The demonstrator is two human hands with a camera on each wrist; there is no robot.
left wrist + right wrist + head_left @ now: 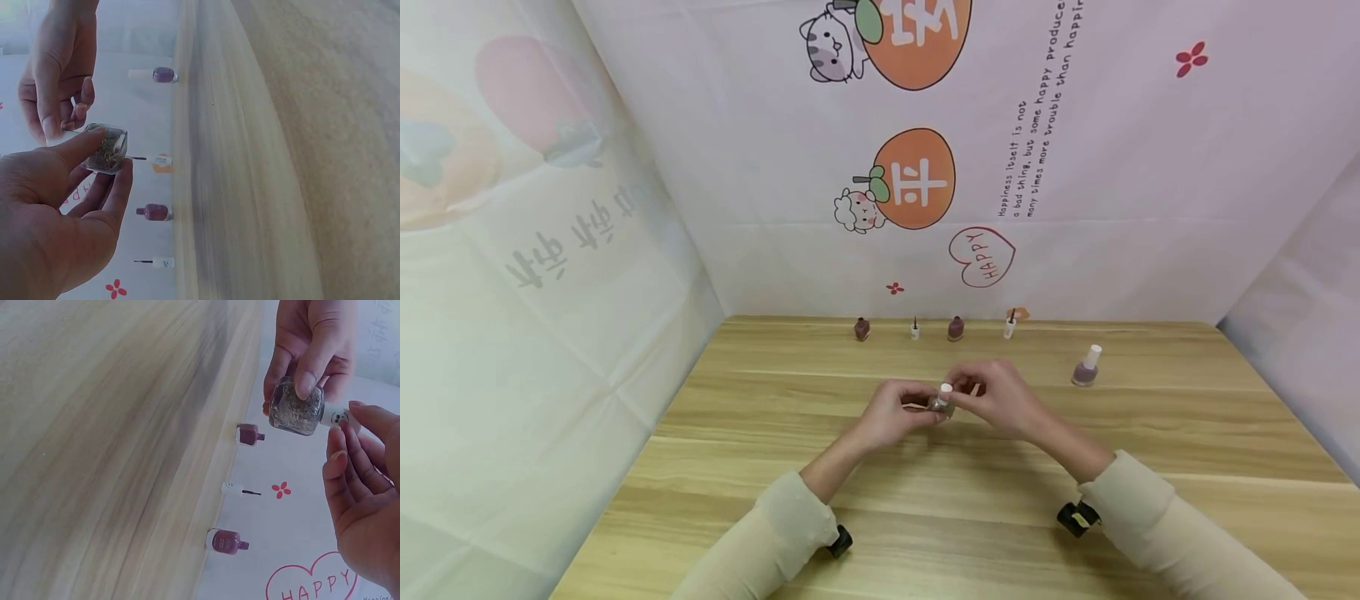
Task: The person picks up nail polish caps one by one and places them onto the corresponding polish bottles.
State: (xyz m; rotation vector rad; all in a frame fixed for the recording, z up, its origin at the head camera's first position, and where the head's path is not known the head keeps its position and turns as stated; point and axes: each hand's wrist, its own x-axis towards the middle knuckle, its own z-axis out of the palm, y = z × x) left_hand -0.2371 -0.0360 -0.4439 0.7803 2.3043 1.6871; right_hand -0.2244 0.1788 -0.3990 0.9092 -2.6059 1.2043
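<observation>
One glitter bottle [292, 414] is partly covered where the left hand [891, 415] grips it; the right hand [997, 398] pinches its white cap [339, 417].

this is a makeshift, curtained-off spot round a table [955, 542]; what kind of room or building lies beyond cannot be told. the table's wood-grain top fills the lower part of the head view. a pale sheet [1127, 167] hangs behind it across the top, printed with cartoon fruit [917, 179], a red heart [982, 257] near centre and english lettering [1045, 108] to the right of the fruit. a creased side cloth [535, 400] with faded prints [531, 96] covers the left, and plain white fabric [1315, 250] closes the right edge.
</observation>
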